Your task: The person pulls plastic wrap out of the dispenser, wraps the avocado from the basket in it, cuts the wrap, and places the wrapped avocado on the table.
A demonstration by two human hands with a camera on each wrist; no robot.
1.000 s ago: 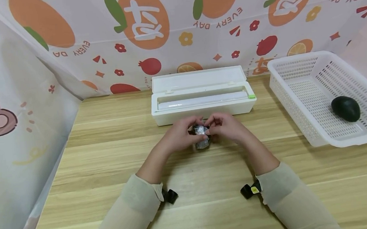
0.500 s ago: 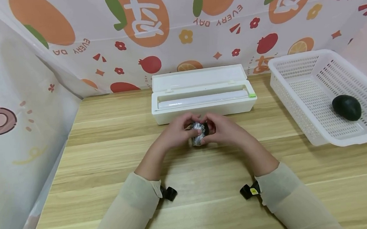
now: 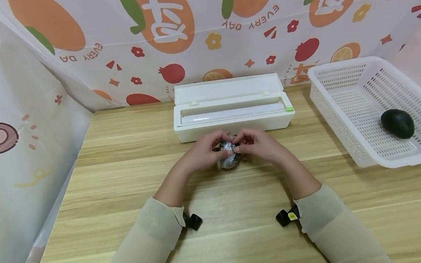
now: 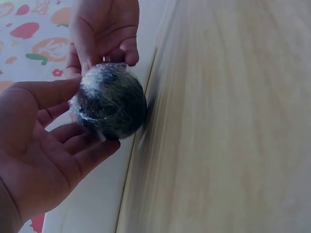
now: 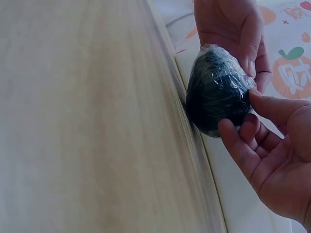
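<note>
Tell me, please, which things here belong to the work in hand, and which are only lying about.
Seem to belong:
film-wrapped avocado, held by left fingers and right fingers
cling film roll, in its open white box

Seem to lie about:
white perforated basket, at the right
second avocado, inside it, untouched

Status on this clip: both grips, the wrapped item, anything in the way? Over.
Left grip and right grip: both holding film-wrapped dark item. Open white box just beyond. No obstruction seen.
</note>
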